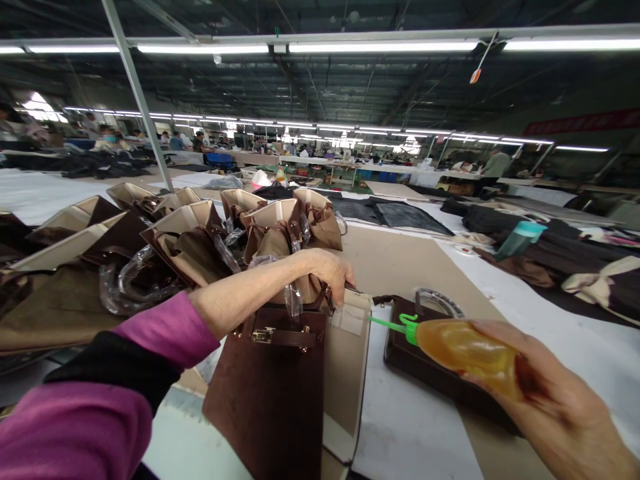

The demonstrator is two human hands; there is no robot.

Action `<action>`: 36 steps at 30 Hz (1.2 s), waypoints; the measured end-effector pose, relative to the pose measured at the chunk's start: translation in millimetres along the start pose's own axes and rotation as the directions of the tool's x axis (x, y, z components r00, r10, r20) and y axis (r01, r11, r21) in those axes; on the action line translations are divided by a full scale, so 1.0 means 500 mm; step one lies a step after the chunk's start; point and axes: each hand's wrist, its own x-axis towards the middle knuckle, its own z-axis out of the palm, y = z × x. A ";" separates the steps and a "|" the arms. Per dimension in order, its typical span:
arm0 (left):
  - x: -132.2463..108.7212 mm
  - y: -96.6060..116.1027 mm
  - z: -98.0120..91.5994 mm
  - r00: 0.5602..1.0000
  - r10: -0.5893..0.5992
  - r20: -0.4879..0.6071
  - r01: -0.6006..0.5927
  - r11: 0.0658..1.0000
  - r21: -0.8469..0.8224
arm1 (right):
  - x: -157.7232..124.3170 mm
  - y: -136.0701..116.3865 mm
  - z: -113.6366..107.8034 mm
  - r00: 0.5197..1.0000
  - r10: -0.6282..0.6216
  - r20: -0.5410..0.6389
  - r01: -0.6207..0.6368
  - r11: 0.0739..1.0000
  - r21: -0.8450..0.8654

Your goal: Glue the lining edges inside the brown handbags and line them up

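Factory tabletop [415, 427]: left hand [327, 270] curls over the bag [273, 393] top edge; right hand [560, 400] is closed around a glue bottle [465, 347], nozzle toward the bag.

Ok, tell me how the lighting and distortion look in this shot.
Head view: fluorescent tube lights glare overhead; the wide-angle lens stretches the right hand holding the amber squeeze bottle; the left hand on the brown bag is sharp; far workers look soft.
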 end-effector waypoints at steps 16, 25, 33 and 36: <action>-0.009 0.024 0.012 1.000 -0.017 -0.010 0.018 0.995 0.096 | -0.014 -0.001 0.010 0.991 0.133 -0.033 -0.133 0.991 0.012; 0.003 0.023 0.011 0.999 0.030 0.025 -0.035 0.971 0.236 | -0.048 0.003 0.009 0.997 -0.030 0.069 0.034 0.998 -0.046; -0.005 0.040 0.022 1.000 -0.002 -0.006 0.004 0.957 0.291 | -0.089 -0.024 0.018 0.988 -0.003 0.156 0.011 0.999 -0.052; -0.004 0.041 0.025 1.000 -0.013 -0.015 0.017 0.956 0.292 | -0.113 -0.019 0.022 0.978 0.047 0.202 -0.042 0.999 -0.025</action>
